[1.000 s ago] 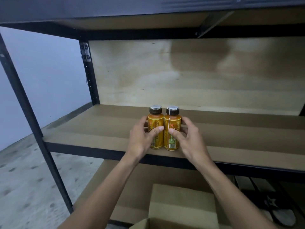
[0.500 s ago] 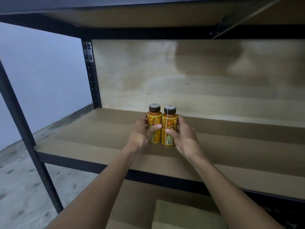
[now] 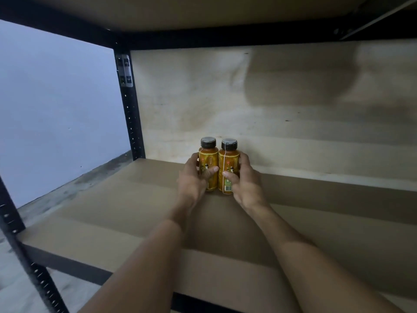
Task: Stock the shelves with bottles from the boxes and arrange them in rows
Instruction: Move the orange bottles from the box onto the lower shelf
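A broad brown shelf [image 3: 112, 211] fills the lower half of the frame from edge to edge. Behind it, a pale plywood back panel [image 3: 270, 98] covers the centre and right, with a soft shadow across its upper right. A white wall [image 3: 56, 109] takes up the left of the frame, and a strip of grey floor [image 3: 11, 283] shows at the lower left. The underside of a second shelf [image 3: 203, 12] spans the top edge above a black beam. A black perforated post [image 3: 129, 109] stands left of centre at the shelf's back corner. Another one, blurred, crosses the lower left corner.

Your two bare forearms [image 3: 158, 256] rise from the bottom edge toward the centre. Your left hand [image 3: 194, 179] is curled round the left bottle [image 3: 208, 159], with the thumb across its front and the fingers round its outer side. Your right hand [image 3: 244, 179] grips the right bottle [image 3: 229, 161] the same way, mirrored.

Both bottles stand upright at the centre of the frame, deep on the shelf and near the back panel, with their sides touching. Their bases are at the shelf's surface, but I cannot tell whether they are fully set down. Each bottle is orange with a printed label and a black cap [image 3: 208, 142] with a silvery top. A thin white line runs down the right bottle from its cap, and a small barcode [image 3: 228, 188] sits near its base.
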